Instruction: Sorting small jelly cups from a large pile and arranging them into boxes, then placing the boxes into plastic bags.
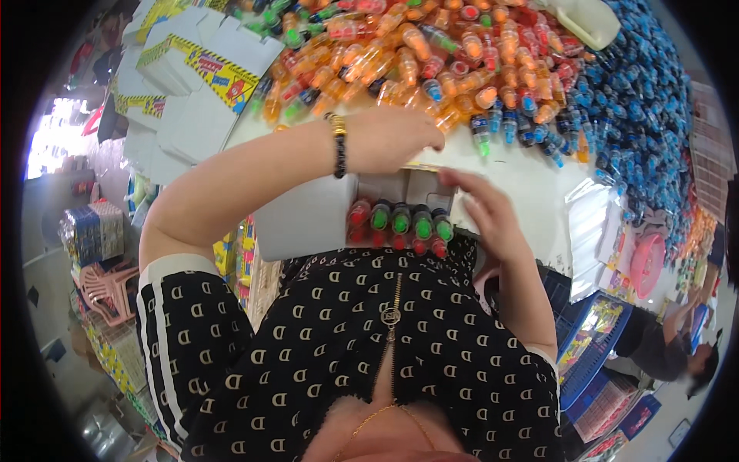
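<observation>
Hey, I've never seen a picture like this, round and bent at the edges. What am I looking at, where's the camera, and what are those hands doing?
The picture comes from a wide fisheye camera worn on a person's head and looking down, so you see their own patterned top at the bottom and straight edges curve near the rim. No machine here: two bare hands do the work. The left hand, with a dark bead bracelet on its wrist, reaches over a small white box. The right hand rests at the box's other side. Inside the box stands a row of small bottles with red and green tops. Whether either hand grips anything is hard to tell. Beyond, the white table carries a big heap of orange and red bottles, a pile of blue ones, and folded empty boxes on the left.
</observation>
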A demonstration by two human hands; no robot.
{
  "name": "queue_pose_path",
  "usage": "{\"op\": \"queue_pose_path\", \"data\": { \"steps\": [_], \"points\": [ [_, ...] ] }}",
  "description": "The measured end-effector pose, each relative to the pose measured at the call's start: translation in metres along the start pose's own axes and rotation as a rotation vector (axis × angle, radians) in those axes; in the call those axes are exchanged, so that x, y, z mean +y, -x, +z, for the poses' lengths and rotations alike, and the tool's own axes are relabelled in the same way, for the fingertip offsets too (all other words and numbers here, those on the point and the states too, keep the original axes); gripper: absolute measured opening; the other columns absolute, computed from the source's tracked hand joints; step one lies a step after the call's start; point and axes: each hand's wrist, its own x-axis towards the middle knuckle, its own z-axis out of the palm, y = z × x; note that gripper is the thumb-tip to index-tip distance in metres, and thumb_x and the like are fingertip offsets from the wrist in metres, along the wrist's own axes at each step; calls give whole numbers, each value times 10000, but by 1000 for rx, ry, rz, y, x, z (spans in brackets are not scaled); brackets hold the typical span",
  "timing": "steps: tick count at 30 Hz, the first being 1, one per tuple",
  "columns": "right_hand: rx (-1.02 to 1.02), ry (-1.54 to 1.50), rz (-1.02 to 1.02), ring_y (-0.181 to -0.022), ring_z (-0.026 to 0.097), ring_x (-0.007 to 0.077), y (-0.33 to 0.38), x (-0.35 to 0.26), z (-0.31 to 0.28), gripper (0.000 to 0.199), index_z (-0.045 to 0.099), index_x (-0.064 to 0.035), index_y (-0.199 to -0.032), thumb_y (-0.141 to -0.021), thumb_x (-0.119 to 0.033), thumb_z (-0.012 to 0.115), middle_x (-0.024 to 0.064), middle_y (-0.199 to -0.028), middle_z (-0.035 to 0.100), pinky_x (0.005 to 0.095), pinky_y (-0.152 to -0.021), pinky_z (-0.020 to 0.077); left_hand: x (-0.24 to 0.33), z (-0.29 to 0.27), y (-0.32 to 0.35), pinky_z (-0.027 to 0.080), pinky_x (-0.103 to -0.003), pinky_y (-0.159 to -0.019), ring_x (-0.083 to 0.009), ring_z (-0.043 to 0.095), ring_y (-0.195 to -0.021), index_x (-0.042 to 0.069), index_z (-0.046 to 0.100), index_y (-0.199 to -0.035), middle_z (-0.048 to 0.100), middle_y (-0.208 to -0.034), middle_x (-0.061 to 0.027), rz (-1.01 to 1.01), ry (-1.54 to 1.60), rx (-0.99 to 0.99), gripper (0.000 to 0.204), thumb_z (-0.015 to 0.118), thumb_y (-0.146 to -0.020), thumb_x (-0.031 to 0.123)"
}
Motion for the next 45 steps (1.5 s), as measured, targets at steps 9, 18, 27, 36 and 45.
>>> {"op": "queue_pose_path", "data": {
  "steps": [9,18,27,36,45],
  "points": [
    [960,395,-117,-1198,518,267,-20,151,-156,327,576,-49,-1253,-935,-121,552,176,-1289,556,359,-1041,374,-65,40,-90,383,-549,-1005,-261,412,-1317,115,561,-1102,388,-1450,-103,506,-869,203,266,588,-838,116],
    [742,994,-139,-1341,326,413,-29,186,-137,442,536,-163,-1337,-902,-202,606,207,-1452,381,480,-1105,279,-27,36,-100,441,-397,-963,-292,534,-1153,52,541,-1085,560,-1203,-120,286,-134,172,269,602,-834,127],
    [807,801,-15,-1271,382,399,24,129,-81,433,568,-110,-1257,-845,-191,677,173,-1366,448,482,-1069,317,-1,41,-148,466,-371,-817,-241,572,-953,63,553,-1020,543,-958,-66,404,-616,298,205,578,-843,164],
    [925,536,131,-1050,545,324,49,140,-77,385,600,-80,-1147,-778,-51,708,133,-1166,551,381,-932,448,-25,67,-174,485,-406,-745,-239,595,-896,102,594,-958,549,-960,-53,568,-645,461,142,580,-826,149],
    [625,1054,-208,-1010,563,277,33,107,-100,442,641,-118,-1099,-693,55,652,59,-1129,588,376,-884,482,9,35,-137,456,-294,-661,-136,537,-738,90,605,-1118,554,-828,-24,9,549,433,270,653,-870,184]
  ]
}}
